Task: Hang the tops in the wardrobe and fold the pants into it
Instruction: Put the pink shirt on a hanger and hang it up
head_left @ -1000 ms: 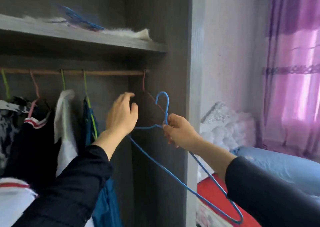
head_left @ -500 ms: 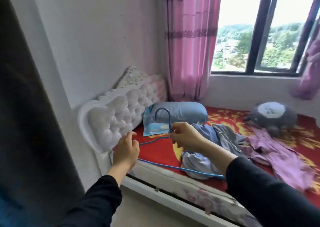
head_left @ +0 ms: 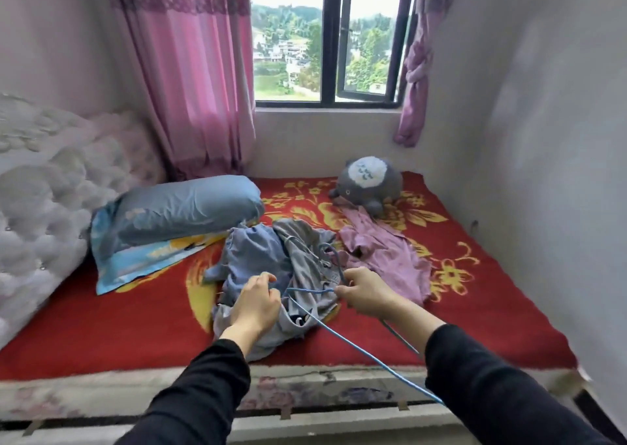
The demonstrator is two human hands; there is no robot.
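Red flowered bedspread (head_left: pixel 475 309) carries a heap of grey-blue clothes (head_left: pixel 258 254) at its middle, with a purple top (head_left: pixel 383 251) just beside it. Over the heap the right hand (head_left: pixel 364 293) pinches a blue wire hanger (head_left: pixel 356 349) below its hook. The left hand (head_left: pixel 256 303) curls at the heap; whether it grips cloth cannot be told.

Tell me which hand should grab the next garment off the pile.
Left. The right hand is busy pinching the hanger, while the left hand seems to hold nothing and hovers directly over the pile.
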